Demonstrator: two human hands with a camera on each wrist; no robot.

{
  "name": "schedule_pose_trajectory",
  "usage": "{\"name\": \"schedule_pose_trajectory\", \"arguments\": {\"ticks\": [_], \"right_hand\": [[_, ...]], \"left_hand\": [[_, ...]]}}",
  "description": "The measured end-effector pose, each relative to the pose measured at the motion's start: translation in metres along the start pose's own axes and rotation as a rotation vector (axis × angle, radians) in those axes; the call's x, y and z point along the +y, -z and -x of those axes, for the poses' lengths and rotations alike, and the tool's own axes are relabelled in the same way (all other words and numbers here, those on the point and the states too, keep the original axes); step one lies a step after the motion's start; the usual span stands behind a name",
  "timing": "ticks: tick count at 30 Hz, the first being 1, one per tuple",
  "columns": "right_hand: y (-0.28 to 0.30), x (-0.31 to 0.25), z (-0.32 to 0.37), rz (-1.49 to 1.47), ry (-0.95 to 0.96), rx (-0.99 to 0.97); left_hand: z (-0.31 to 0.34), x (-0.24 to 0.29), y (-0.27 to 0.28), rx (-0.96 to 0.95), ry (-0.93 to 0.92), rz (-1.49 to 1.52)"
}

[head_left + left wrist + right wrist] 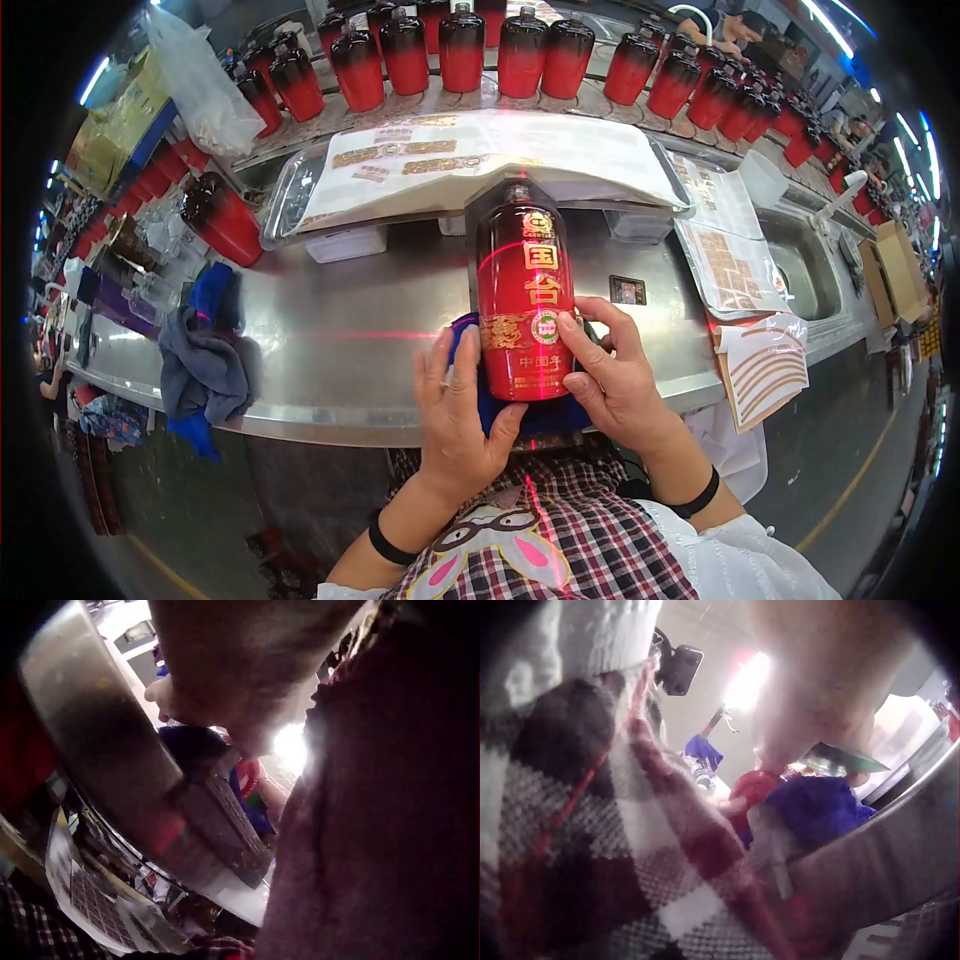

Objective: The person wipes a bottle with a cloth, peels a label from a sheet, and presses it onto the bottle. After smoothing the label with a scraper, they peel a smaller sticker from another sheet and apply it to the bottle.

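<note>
A red bottle [522, 300] with a dark neck, gold characters and a round white-green sticker [545, 327] lies tilted on a blue cloth [814, 808], its neck pointing away. My left hand [460, 420] is along the bottle's lower left side, fingers straight, thumb near its base. On the other side my right hand [622, 385] has its index finger at the sticker's edge and its thumb low on the bottle. Its curled fingers hold a flat dark green piece [847, 761], mostly hidden by the hand. In the left wrist view the forearm and sleeve cover much of the work.
White label sheets [500, 150] cover a tray behind the bottle. Several red bottles [460, 55] line the back, and another red bottle [222, 218] leans at left. A grey towel [203, 365] hangs over the steel table's front edge [330, 425]. At right are more labels [725, 265] and a sink [808, 265].
</note>
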State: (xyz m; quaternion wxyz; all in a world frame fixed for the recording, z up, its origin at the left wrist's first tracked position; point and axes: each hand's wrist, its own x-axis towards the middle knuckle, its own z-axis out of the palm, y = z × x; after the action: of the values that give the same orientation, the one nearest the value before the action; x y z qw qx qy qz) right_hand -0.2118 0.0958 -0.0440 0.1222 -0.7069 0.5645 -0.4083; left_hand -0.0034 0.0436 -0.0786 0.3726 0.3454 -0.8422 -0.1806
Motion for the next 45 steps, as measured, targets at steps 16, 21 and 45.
{"name": "schedule_pose_trajectory", "arguments": {"ticks": [16,21,45], "right_hand": [[-0.004,0.003,0.004,0.054,0.089,0.089],[-0.001,0.002,0.007,0.057,0.081,0.107],[-0.004,0.009,-0.030,-0.373,-0.333,0.260]], "left_hand": [[-0.039,0.011,0.009,-0.058,-0.179,-0.107],[-0.029,-0.006,0.002,-0.149,0.040,0.395],[-0.031,0.001,0.002,-0.117,-0.173,0.000]]}}
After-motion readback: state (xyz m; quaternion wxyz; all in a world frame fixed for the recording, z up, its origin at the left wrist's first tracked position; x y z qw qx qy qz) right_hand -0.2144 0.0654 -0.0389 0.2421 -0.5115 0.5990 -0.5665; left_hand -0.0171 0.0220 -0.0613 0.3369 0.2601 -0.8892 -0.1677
